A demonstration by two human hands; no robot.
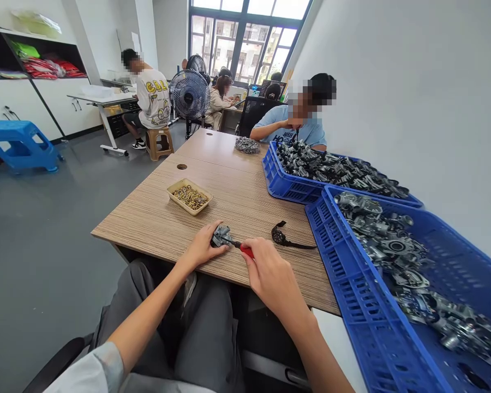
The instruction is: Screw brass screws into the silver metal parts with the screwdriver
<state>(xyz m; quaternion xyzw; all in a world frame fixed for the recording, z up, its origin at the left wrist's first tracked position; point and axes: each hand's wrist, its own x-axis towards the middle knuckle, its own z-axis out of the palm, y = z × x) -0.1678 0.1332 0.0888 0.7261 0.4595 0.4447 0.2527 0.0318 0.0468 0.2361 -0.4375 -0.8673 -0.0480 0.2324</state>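
Note:
My left hand [205,245] is closed around a small grey metal part [221,235], steadying it close to the table's near edge. In my right hand [268,273] is a screwdriver [246,250] with a red and black handle. Its shaft points left, and the tip meets the metal part; the exact contact spot is too small to make out. Beyond my left hand stands a cream tray [175,200] of brass-coloured screws [191,196]. A black wristwatch [279,236] lies on the table to the right of the metal part.
Two blue crates [331,256] of metal parts line the right side of the wooden table [229,180]. Across from me sits a person in a light blue shirt [311,131], near a coiled bundle [247,144]. A fan [189,95] stands behind the table.

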